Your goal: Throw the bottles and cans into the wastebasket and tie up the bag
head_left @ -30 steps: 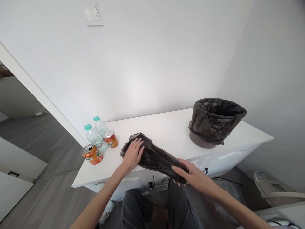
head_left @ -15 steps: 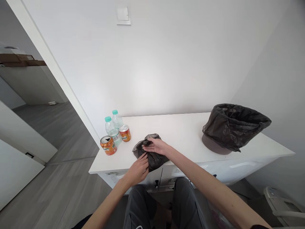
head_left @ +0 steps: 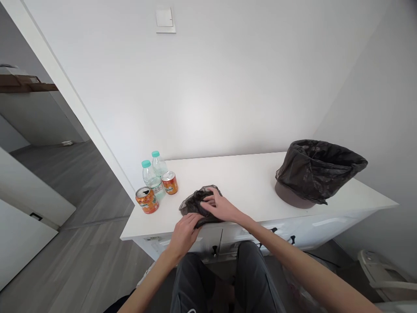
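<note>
A crumpled black plastic bag lies at the front edge of the white cabinet top, in front of me. My left hand grips its near edge at the counter's front, with the fingers curled over the plastic. Over the bag's right part, my right hand rests with its fingers apart and slightly bent, touching the plastic. Left of the bag stand two orange drink cans, an opened one in front and another behind. Beside them are two clear bottles with teal caps, one nearer and one farther.
A brown bin lined with a black bag stands toward the right of the white cabinet top. Dark handles show on the cabinet front below. A doorway opens on the left, and a light-coloured appliance sits at the lower right.
The part of the bag that hung over the front edge is now gathered up onto the top. My left hand has shifted left and my right hand slightly right, its fingers spreading.
</note>
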The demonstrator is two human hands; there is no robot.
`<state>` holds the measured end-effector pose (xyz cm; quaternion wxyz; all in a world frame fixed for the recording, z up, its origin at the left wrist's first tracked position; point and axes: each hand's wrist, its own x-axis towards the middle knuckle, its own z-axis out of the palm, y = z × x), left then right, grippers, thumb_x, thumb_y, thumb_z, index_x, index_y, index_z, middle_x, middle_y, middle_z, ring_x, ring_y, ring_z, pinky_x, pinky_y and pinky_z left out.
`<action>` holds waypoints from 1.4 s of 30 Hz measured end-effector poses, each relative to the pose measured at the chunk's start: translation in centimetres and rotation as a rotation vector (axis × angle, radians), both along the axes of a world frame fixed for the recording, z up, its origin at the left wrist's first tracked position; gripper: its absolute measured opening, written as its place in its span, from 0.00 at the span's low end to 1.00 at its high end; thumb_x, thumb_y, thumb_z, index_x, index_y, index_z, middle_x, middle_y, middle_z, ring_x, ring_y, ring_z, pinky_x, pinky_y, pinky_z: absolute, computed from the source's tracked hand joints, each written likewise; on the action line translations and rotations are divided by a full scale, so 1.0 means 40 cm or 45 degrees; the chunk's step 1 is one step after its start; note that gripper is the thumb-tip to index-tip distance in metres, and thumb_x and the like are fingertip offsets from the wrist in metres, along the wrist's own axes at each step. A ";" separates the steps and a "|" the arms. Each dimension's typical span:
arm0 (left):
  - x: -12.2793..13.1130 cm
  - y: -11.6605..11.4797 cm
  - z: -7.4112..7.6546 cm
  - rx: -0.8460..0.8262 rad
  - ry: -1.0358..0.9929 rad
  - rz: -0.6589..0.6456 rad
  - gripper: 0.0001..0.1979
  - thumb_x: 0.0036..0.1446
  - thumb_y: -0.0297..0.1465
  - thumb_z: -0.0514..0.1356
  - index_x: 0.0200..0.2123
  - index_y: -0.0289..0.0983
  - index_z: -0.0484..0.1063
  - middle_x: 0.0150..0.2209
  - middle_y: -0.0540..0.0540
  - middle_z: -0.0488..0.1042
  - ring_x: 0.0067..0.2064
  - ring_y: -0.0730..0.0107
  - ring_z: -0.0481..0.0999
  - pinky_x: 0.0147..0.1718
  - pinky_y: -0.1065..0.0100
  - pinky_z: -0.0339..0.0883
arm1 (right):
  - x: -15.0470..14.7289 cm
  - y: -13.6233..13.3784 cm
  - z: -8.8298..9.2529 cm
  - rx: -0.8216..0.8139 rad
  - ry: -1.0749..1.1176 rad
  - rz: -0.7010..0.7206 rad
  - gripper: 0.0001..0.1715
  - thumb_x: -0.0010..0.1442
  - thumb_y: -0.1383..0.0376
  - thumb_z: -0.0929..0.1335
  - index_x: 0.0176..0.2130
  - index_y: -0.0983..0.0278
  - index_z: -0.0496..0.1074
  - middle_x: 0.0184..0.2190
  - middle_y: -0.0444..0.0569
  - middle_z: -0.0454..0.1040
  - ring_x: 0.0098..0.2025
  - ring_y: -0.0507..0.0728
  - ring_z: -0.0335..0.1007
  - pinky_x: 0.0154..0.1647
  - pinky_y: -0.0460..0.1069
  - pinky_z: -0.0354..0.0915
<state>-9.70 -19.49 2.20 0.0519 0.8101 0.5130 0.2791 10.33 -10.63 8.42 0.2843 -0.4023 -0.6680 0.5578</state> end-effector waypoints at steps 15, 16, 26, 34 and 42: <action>0.080 0.016 0.101 0.350 0.240 0.228 0.25 0.73 0.29 0.49 0.70 0.41 0.62 0.65 0.36 0.72 0.67 0.53 0.69 0.63 0.50 0.66 | 0.070 0.040 -0.143 0.632 -0.971 -0.128 0.16 0.74 0.53 0.61 0.45 0.60 0.71 0.39 0.51 0.81 0.41 0.60 0.77 0.34 0.49 0.55; 0.083 0.021 0.095 0.342 0.326 0.151 0.25 0.73 0.30 0.49 0.71 0.42 0.62 0.67 0.38 0.70 0.71 0.53 0.65 0.66 0.49 0.63 | 0.064 0.039 -0.142 0.640 -0.984 -0.132 0.16 0.74 0.54 0.61 0.46 0.60 0.71 0.40 0.52 0.82 0.41 0.60 0.77 0.34 0.49 0.56; 0.005 0.009 -0.046 0.097 0.532 0.267 0.29 0.75 0.38 0.48 0.76 0.43 0.52 0.73 0.46 0.60 0.75 0.47 0.55 0.71 0.40 0.55 | 0.036 0.025 -0.145 0.650 -1.019 -0.222 0.16 0.74 0.57 0.60 0.55 0.64 0.65 0.38 0.55 0.81 0.38 0.64 0.79 0.36 0.51 0.60; 0.003 -0.019 -0.065 0.118 0.445 0.316 0.30 0.75 0.37 0.48 0.76 0.44 0.52 0.74 0.48 0.59 0.77 0.48 0.49 0.73 0.41 0.51 | 0.011 -0.057 -0.153 1.238 -0.636 -0.413 0.23 0.70 0.64 0.63 0.61 0.64 0.70 0.59 0.61 0.73 0.63 0.67 0.67 0.64 0.62 0.60; -0.080 0.002 -0.031 0.093 -0.206 0.393 0.26 0.69 0.39 0.56 0.68 0.45 0.64 0.67 0.42 0.71 0.69 0.55 0.68 0.67 0.50 0.64 | -0.100 -0.133 -0.216 1.273 -0.775 -0.253 0.30 0.76 0.57 0.58 0.71 0.63 0.64 0.73 0.56 0.60 0.75 0.68 0.49 0.73 0.69 0.50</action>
